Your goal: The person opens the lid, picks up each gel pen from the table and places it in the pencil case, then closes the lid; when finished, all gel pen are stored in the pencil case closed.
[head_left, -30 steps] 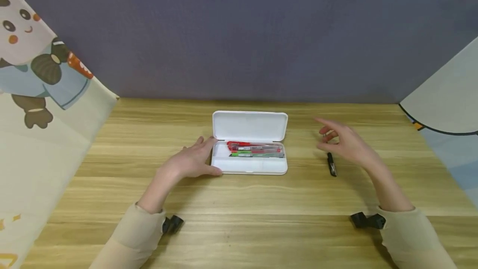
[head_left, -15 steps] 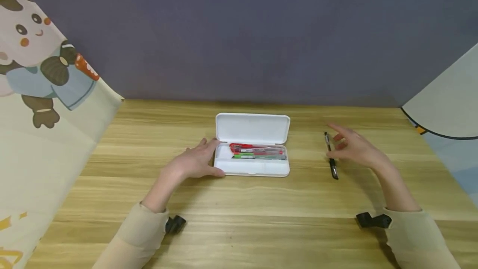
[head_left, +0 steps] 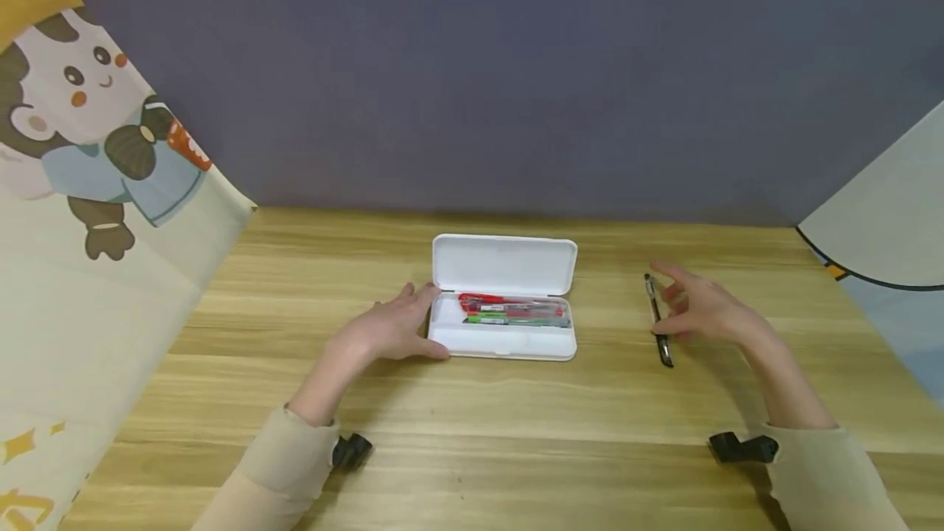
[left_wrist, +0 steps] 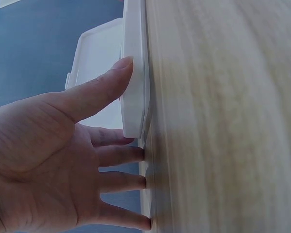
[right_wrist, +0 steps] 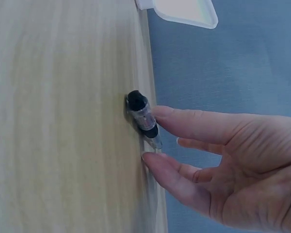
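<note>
A white pencil case [head_left: 501, 342] lies with its lid [head_left: 505, 265] raised; pens with red [head_left: 483, 299] and green [head_left: 483, 319] caps lie in its rear compartment. My left hand [head_left: 383, 330] rests at the case's left end with spread fingers, the thumb [left_wrist: 106, 90] against the front wall. To the right, a black-capped clear pen [head_left: 665, 351] lies on the table. My right hand [head_left: 704, 310] is beside it, thumb touching the pen and index finger extended. In the right wrist view, a gap shows between the thumb [right_wrist: 194, 121] and the lower fingers [right_wrist: 174, 182].
The wood-grain table [head_left: 472, 449] meets a dark grey panel [head_left: 516, 88] at the back. A cartoon-printed sheet [head_left: 81, 187] stands on the left, and another printed sheet [head_left: 900, 220] on the right. Black cameras [head_left: 741, 447] sit at both sleeve cuffs.
My right hand has come down beside the black pen, and its thumb now touches it. My left hand stays at the case. The head view has shifted slightly.
</note>
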A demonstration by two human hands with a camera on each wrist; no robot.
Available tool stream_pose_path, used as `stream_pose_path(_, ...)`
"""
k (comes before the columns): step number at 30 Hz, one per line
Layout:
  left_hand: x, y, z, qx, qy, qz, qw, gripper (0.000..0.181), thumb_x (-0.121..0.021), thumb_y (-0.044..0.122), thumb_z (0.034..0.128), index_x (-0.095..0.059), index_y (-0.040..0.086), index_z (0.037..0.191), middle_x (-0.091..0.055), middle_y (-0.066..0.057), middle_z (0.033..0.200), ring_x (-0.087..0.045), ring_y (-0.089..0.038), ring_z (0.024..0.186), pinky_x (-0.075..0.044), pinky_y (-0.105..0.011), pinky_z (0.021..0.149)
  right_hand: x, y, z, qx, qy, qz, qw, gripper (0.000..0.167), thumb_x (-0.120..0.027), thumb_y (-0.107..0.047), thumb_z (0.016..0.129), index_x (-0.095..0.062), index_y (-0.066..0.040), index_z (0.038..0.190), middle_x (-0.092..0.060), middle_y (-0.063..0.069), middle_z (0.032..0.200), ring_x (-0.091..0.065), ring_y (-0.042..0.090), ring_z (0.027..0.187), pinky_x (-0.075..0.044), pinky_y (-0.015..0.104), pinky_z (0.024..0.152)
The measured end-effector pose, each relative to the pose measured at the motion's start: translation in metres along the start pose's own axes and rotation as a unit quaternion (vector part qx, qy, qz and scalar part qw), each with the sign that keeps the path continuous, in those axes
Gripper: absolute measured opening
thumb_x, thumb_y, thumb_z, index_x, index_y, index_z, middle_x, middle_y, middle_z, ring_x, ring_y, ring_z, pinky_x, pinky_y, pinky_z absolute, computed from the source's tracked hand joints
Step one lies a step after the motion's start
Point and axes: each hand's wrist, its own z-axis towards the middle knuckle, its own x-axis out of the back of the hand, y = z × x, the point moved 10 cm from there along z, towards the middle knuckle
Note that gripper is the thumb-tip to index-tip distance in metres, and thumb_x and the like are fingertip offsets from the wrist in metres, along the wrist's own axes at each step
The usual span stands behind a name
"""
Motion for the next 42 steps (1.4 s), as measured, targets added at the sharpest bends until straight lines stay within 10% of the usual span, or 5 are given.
stream_pose_path(27,0.0,-0.001,-0.002,0.0,0.004,0.005,1.0,0.1,-0.079,0.044,0.0884,-0.023,0.007,0.163,-0.026,-0.018,0.17,-0.016,-0.044,0.159,-0.019,-0.074,0.123,-0.002,0.0,-0.002,-0.058,-0.009,-0.007,0.9983,0.092,-0.072,-0.004,0.091,-0.013,0.01,0.16,-0.052,0.033,0.123,-0.067,0.02,0.083,-0.062,0.033,0.064)
stream_pose_path(42,0.002,-0.001,-0.004,-0.001,0.002,0.002,1.0,0.098,-0.08,0.044,0.0879,-0.026,0.008,0.161,-0.028,-0.017,0.17,-0.018,-0.044,0.159,-0.021,-0.075,0.122,0.017,-0.029,-0.006,0.025,0.066,0.012,0.9975,0.083,-0.07,-0.005,0.094,-0.021,0.003,0.161,-0.058,0.033,0.124,-0.069,0.024,0.095,-0.064,0.03,0.07)
